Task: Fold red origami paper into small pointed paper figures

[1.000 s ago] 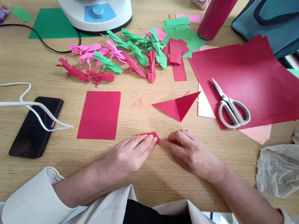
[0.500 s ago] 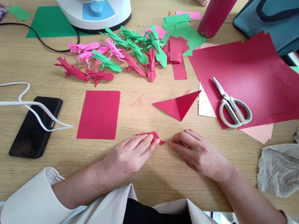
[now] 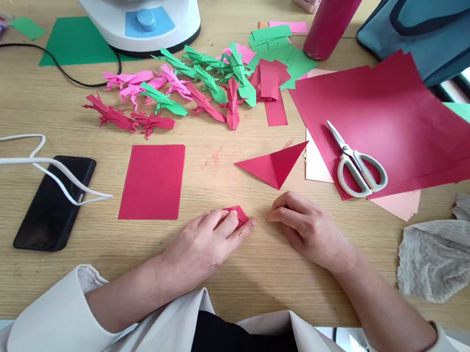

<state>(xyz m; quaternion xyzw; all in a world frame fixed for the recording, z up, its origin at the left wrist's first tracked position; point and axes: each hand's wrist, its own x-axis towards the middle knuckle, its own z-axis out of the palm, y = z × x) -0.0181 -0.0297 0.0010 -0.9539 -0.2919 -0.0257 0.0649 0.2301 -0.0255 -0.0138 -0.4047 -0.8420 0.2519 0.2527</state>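
Note:
My left hand (image 3: 205, 240) lies over a small folded piece of red paper (image 3: 240, 214), its fingers pressing and gripping it against the table. Part of the paper is hidden under those fingers. Just to the right, my right hand (image 3: 314, 229) is closed, index finger and thumb brought together, with nothing visible in it; it does not touch the paper. Above it stands a creased red paper triangle (image 3: 272, 164). Left of my left hand lies a flat red paper rectangle (image 3: 153, 182).
Several folded green, pink and red paper figures (image 3: 173, 83) lie toward the back. White-handled scissors (image 3: 362, 169) rest on large red sheets (image 3: 384, 109). Around them are a phone (image 3: 55, 203), a white cable (image 3: 44, 161), a fan (image 3: 153, 13), a red bottle (image 3: 333, 21) and a crumpled cloth (image 3: 442, 257).
My right hand has drawn up slightly, away from the folded paper's tip. My left fingers have shifted on the paper, and its pointed right end no longer sticks out. The view has moved slightly.

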